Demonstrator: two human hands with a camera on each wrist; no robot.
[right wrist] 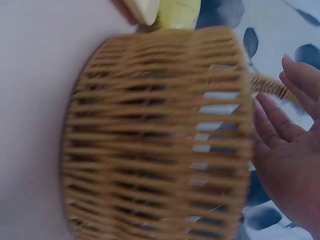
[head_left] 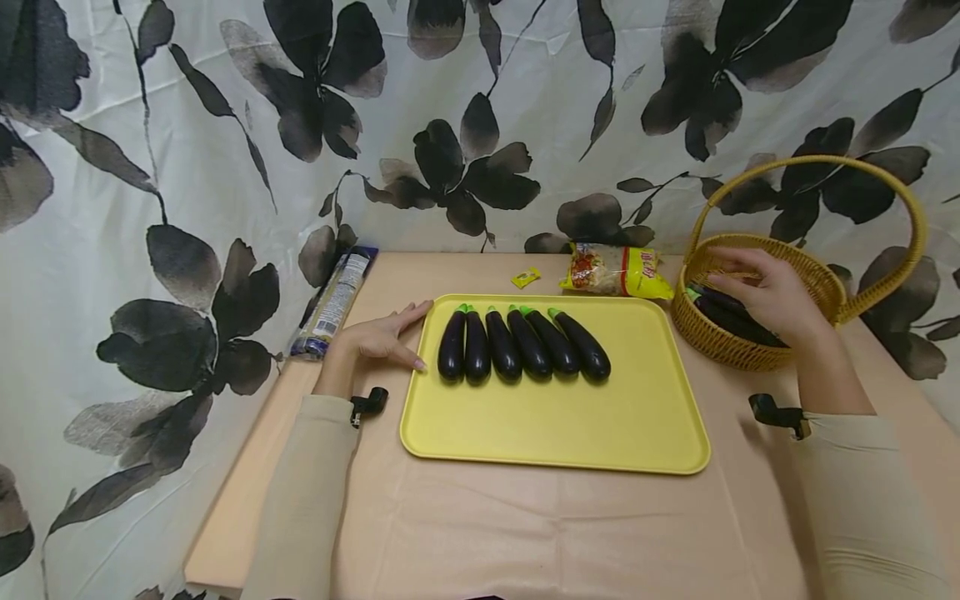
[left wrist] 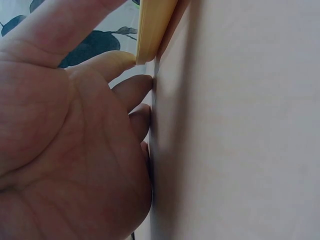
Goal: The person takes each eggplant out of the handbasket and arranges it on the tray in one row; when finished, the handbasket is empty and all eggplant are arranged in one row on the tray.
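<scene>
Several dark purple eggplants (head_left: 504, 346) with green stem ends lie side by side on a yellow tray (head_left: 637, 433), along its upper left part. At the tray's left edge is my left hand (head_left: 381, 340), fingers spread and the thumb touching the rim. In the left wrist view the palm (left wrist: 75, 130) faces the camera and holds nothing. Over the wicker basket (head_left: 738, 354) reaches my right hand (head_left: 776, 292), its fingers loosely extended above an eggplant (head_left: 723, 312) inside. The right wrist view shows this hand (right wrist: 292, 150) above the rim with nothing visible between its fingers.
A tall arched handle (head_left: 918, 221) rises from the basket. Behind the tray lie a yellow-ended plastic food packet (head_left: 622, 271) and a small yellow sachet (head_left: 526, 277). A long blue-and-clear package (head_left: 337, 300) lies behind my left hand. Floral cloth hangs behind the table.
</scene>
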